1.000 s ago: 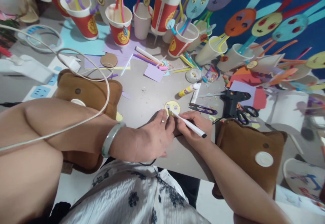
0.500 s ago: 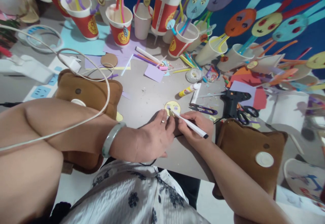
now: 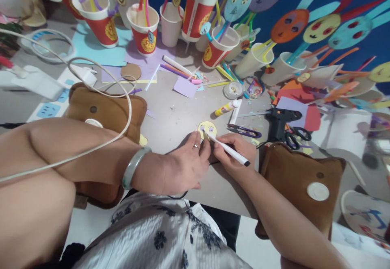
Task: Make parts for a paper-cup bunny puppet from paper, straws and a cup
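A small round yellow paper face (image 3: 210,126) with drawn eyes and lashes lies on the table. My right hand (image 3: 236,153) grips a white marker pen (image 3: 233,153) with a dark end; its tip meets the lower part of the face. Stretched out on the table, my left hand (image 3: 185,161) presses its fingertips at the face's lower left edge. It wears a ring and a pale bangle. Fingers partly cover the bottom of the face.
Behind stand red paper cups (image 3: 143,29) and white cups with paper figures. Right of the face lie a glue stick (image 3: 227,108), purple-handled scissors (image 3: 244,131) and a black glue gun (image 3: 278,120). Brown cushions (image 3: 300,191) flank my arms. A white cable (image 3: 130,110) loops over my left arm.
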Demonstrator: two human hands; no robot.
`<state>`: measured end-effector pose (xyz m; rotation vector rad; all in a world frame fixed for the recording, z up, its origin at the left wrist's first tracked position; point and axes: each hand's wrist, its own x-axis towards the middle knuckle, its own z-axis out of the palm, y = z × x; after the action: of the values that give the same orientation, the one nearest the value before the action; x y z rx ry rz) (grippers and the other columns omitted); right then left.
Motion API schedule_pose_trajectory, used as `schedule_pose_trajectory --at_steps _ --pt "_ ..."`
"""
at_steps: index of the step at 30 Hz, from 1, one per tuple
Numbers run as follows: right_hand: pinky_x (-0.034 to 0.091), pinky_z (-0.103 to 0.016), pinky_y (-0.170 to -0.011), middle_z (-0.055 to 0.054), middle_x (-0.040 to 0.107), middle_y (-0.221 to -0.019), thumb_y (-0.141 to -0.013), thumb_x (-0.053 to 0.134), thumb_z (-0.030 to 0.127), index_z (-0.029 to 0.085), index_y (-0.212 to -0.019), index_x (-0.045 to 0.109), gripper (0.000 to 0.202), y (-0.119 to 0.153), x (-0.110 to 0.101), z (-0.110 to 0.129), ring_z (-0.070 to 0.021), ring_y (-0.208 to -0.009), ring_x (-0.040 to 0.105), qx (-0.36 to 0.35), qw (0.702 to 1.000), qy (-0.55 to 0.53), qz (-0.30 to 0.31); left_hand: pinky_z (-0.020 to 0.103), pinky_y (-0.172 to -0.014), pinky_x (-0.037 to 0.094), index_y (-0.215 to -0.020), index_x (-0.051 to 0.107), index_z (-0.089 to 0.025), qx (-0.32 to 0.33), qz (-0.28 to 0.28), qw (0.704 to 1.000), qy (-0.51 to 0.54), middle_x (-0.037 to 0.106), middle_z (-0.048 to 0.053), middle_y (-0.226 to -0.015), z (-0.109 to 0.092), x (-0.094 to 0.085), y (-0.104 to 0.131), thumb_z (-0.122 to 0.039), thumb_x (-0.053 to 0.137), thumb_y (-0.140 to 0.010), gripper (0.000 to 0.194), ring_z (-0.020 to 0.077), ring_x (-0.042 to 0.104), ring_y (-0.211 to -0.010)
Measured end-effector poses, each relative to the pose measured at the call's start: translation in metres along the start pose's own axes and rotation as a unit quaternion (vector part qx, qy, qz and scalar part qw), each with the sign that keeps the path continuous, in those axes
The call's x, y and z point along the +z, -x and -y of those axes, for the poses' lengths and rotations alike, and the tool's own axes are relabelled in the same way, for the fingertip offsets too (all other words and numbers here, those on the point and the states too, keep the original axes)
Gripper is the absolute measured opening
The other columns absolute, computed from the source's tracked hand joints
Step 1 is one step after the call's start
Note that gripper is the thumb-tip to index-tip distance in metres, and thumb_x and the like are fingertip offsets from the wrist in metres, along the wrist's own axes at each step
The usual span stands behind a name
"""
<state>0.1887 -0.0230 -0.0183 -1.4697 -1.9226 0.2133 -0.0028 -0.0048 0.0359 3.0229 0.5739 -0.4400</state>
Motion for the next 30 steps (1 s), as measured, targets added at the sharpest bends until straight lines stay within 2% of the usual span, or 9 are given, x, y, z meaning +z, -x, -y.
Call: schedule_pose_trajectory --at_steps 4,11,16,20,22,25,30 --pt "0.054 -0.026 -0.053 -0.001 0.075 -0.07 -0.083 0.068 0.027 0.023 -0.083 0.067 0.004 0.001 -0.001 0.0 -0.0168 -0.056 0.069 -0.008 1.0 -0.012 -0.011 0.06 -0.117 0.031 -0.143 0.06 -0.01 0.008 0.027 1.0 -0.007 0.044 0.028 -0.157 0.0 0.0 -0.001 -0.063 0.06 -0.091 0.074 0.0502 0.046 -0.141" --pt "0.055 -0.03 -0.055 -0.002 0.074 -0.076 -0.082 0.069 0.028 0.023 -0.085 0.065 0.008 0.006 -0.003 -0.01 -0.0189 -0.062 0.07 0.007 0.992 -0.057 -0.109 0.065 -0.119 0.026 -0.147 0.057 -0.015 0.001 0.062 0.998 0.019 0.037 0.024 -0.163 -0.003 0.004 -0.007 -0.063 0.057 -0.092 0.073 0.0537 0.038 -0.146" --pt "0.05 -0.029 -0.048 -0.002 0.072 -0.073 -0.082 0.069 0.03 0.024 -0.083 0.064 0.008 0.006 -0.005 -0.009 -0.0179 -0.056 0.065 0.034 0.995 -0.039 -0.089 0.063 -0.117 0.029 -0.141 0.062 -0.015 0.006 0.051 0.999 0.008 0.041 0.024 -0.16 -0.001 0.003 -0.004 -0.064 0.057 -0.091 0.07 0.0527 0.042 -0.143" --pt "0.048 -0.028 -0.046 0.002 0.067 -0.061 -0.081 0.066 0.03 0.024 -0.079 0.062 0.008 0.002 -0.005 -0.005 -0.0162 -0.049 0.061 0.046 0.997 -0.023 -0.065 0.063 -0.116 0.029 -0.136 0.065 -0.011 -0.002 -0.037 0.999 -0.015 0.048 0.028 -0.153 -0.004 0.018 -0.001 -0.07 0.058 -0.088 0.077 0.0514 0.052 -0.135" --pt "0.047 -0.027 -0.046 0.003 0.063 -0.057 -0.08 0.064 0.029 0.024 -0.076 0.06 0.008 0.0 -0.005 -0.002 -0.0157 -0.047 0.059 0.045 0.997 -0.019 -0.062 0.063 -0.115 0.03 -0.135 0.065 -0.011 -0.007 -0.058 0.998 -0.018 0.05 0.028 -0.151 -0.005 0.024 -0.001 -0.072 0.059 -0.086 0.079 0.052 0.052 -0.134" --pt "0.045 -0.027 -0.044 0.003 0.061 -0.055 -0.078 0.063 0.028 0.024 -0.074 0.059 0.007 -0.002 -0.006 -0.001 -0.0153 -0.045 0.057 0.056 0.996 -0.015 -0.061 0.063 -0.114 0.031 -0.136 0.064 -0.01 -0.007 -0.049 0.999 -0.015 0.049 0.028 -0.151 -0.005 0.024 -0.002 -0.071 0.06 -0.086 0.079 0.0545 0.049 -0.136" --pt "0.045 -0.028 -0.046 0.003 0.062 -0.056 -0.078 0.064 0.028 0.024 -0.076 0.059 0.007 -0.001 -0.005 -0.002 -0.016 -0.046 0.057 0.069 0.995 -0.02 -0.067 0.063 -0.116 0.029 -0.137 0.065 -0.012 0.001 0.023 1.0 0.005 0.044 0.026 -0.157 -0.003 0.011 -0.005 -0.066 0.059 -0.09 0.072 0.0547 0.043 -0.141"
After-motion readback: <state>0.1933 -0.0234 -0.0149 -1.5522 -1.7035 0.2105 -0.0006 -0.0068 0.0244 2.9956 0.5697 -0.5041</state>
